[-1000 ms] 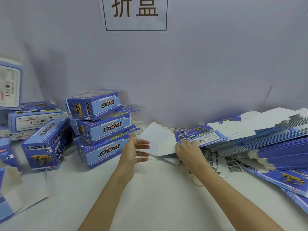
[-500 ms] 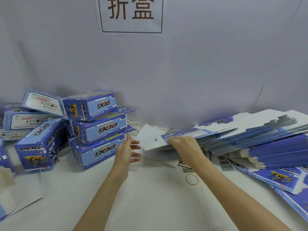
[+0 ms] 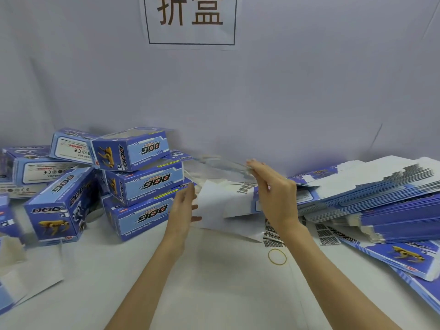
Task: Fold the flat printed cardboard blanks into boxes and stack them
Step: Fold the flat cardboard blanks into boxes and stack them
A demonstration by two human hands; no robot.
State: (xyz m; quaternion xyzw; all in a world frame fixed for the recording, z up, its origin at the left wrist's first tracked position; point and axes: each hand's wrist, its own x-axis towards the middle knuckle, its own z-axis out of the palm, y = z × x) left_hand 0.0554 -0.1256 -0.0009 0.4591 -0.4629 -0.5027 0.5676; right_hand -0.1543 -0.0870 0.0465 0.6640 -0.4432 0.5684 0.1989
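Blank lies atop the right-hand pile of flats, near edge raised. Right hand pinches its far edge; left hand, fingers relaxed, touches the white flap. Cardboard appears light, springy, crease-prone: grasp along panel edges.

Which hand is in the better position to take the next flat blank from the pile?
Probably the right hand. It is already raised over the near end of the pile of flat blanks, apparently lifting a blurred sheet. The left hand is open beside the stacked boxes, further from the pile.
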